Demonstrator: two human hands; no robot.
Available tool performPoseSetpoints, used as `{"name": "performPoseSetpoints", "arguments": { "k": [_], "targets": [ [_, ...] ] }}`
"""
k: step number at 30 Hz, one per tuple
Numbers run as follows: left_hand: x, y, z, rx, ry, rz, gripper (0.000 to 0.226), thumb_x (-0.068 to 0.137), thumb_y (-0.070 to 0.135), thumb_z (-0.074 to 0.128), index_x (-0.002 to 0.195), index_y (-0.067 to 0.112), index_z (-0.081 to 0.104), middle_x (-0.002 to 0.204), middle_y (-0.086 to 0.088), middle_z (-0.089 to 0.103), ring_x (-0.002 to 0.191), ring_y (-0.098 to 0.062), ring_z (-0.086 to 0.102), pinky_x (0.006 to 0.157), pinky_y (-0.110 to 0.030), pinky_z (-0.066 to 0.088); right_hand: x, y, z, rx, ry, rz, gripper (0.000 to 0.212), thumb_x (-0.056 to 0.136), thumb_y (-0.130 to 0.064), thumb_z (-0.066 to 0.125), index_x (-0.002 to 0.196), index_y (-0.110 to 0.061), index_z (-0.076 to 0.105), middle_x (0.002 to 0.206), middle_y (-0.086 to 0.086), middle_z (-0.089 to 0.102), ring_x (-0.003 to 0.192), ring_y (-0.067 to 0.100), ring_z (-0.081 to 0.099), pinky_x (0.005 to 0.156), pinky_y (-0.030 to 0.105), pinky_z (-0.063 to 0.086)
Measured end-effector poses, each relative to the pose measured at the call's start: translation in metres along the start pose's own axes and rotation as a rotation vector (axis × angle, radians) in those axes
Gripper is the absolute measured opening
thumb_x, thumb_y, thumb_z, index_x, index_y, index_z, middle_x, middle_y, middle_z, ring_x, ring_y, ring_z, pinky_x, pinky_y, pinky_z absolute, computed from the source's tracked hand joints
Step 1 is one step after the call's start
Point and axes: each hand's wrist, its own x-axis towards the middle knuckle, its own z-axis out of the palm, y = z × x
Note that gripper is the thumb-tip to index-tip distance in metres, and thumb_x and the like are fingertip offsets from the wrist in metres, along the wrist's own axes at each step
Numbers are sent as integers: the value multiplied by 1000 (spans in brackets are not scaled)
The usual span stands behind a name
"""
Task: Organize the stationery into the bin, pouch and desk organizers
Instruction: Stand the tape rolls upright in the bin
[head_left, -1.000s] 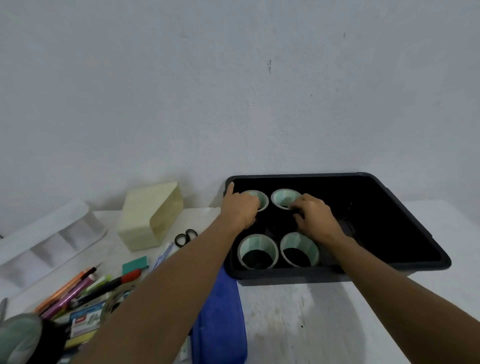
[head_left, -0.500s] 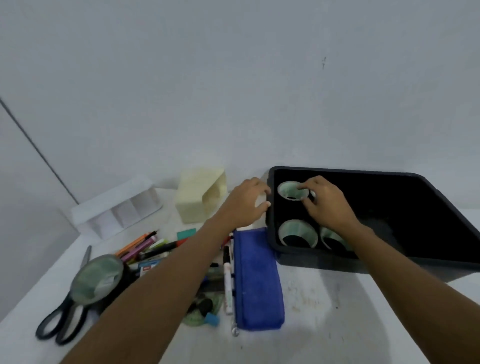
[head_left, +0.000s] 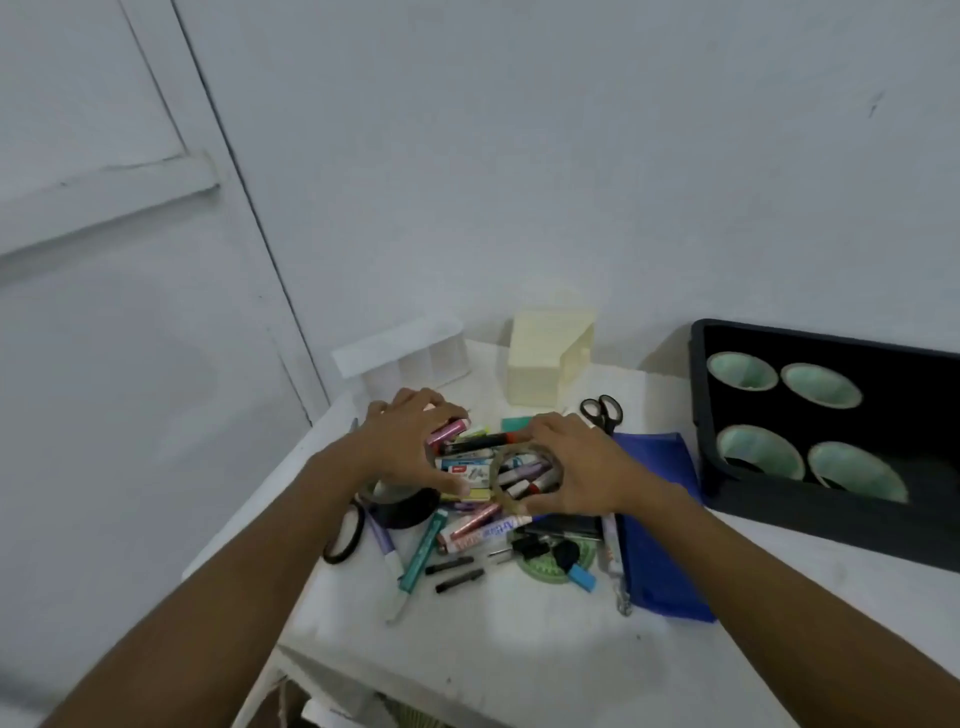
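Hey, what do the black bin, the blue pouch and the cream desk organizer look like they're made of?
Black bin: likely moulded plastic, matte; its rim is rounded and the walls reflect little light.
Blue pouch: seemingly soft fabric, matte; it lies flat, with a metal pull at its near end.
Cream organizer: probably rigid plastic, dull finish; flat faces, crisp edges, though blurred.
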Motion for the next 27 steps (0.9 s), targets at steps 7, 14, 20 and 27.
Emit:
{"name": "performPoseSetpoints", "arguments": {
  "k": [7,14,20,27],
  "targets": [
    [24,26,-17,77,-210,83,101,57,53,84,139,33,29,128,5,39,115,-20,45,91,-38,47,-32,19,-17,-37,118,98,82,71,-70,59,142,-39,34,138,-11,48,120,12,44,98,43,42],
    [22,26,-30,14,43,151,92,55,56,79,130,25,35,120,8,41,101,-15,50,82,-36,52,-37,11,-43,54,329,49,56,74,-50,64,125,-30,51,127,-9,52,108,17,48,93,39,44],
    [55,97,-47,-213,273,316,100,64,51,79,146,26,29,127,6,31,111,-12,43,90,-25,41,-91,53,-86,24,504,192,31,80,-48,59,105,-29,59,144,10,44,138,23,36,101,40,41],
    [121,242,-50,-366,424,509,98,65,47,79,147,22,30,137,5,35,125,-13,39,106,-31,36,-210,162,-129,-32,571,567,19,86,-28,68,103,-22,65,145,14,43,136,33,36,102,43,40]
  ]
}}
